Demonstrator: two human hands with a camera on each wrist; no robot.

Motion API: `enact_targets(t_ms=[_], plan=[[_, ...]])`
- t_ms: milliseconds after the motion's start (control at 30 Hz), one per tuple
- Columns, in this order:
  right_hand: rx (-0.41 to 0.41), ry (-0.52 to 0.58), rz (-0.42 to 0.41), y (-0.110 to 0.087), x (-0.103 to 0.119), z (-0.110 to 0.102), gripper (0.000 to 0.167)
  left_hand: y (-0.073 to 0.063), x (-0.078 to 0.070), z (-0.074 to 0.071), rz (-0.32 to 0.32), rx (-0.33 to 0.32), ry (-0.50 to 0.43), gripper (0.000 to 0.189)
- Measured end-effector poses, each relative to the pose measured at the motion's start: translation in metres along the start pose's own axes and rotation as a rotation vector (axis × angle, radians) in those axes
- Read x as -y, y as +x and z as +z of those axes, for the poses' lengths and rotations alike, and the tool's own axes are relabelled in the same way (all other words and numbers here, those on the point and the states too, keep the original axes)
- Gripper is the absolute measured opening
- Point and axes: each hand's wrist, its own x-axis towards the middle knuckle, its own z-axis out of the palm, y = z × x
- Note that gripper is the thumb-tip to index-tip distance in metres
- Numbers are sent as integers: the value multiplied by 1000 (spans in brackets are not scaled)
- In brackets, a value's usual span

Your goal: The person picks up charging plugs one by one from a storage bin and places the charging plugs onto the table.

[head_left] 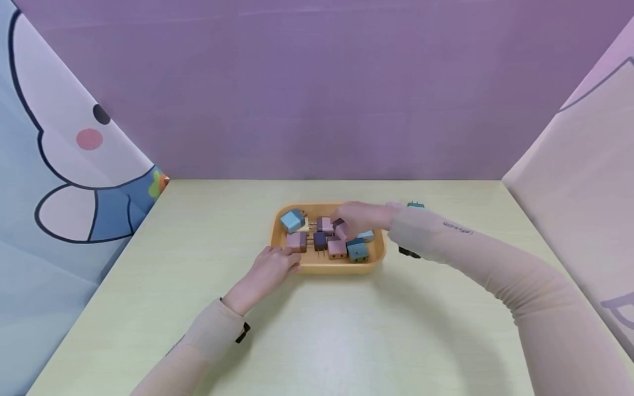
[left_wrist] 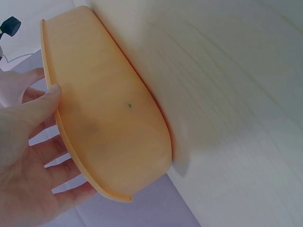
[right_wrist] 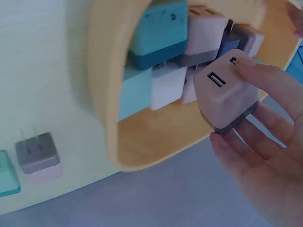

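Note:
An orange tray on the table holds several plug chargers in pink, blue, teal and dark navy. At its near left corner, my left hand grips the rim; the left wrist view has the thumb against the outer wall and the fingers behind the rim. Over the tray's right half, my right hand pinches a pink charger with a grey-brown base. Two ports on the held charger face the right wrist camera, the thumb beside one. Beneath it lie a teal charger and another pink one.
Beyond the tray's right end, a teal charger and a pink charger with a grey base stand on the table, prongs up. A purple backdrop rises behind, with printed cloth along the left side.

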Motion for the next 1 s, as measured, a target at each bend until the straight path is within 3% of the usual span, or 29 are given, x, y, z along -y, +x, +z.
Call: enact_targets(t_ms=[100, 200, 400, 533, 633, 1000], plan=[[14, -73, 68, 9, -13, 1, 32, -1, 0, 1, 6, -13, 14, 12], [-9, -86, 76, 10, -26, 2, 35, -1, 1, 1, 8, -20, 10, 12], [-44, -51, 119, 1, -40, -2, 20, -1, 1, 2, 10, -26, 9, 12], [-39, 23, 224, -7, -47, -7, 26, -1, 1, 3, 11, -32, 16, 12], [-46, 44, 250, -12, -55, -10, 28, -1, 1, 2, 6, -34, 11, 11], [-125, -40, 238, -28, -92, -14, 18, -2, 0, 2, 2, -29, 19, 11]])
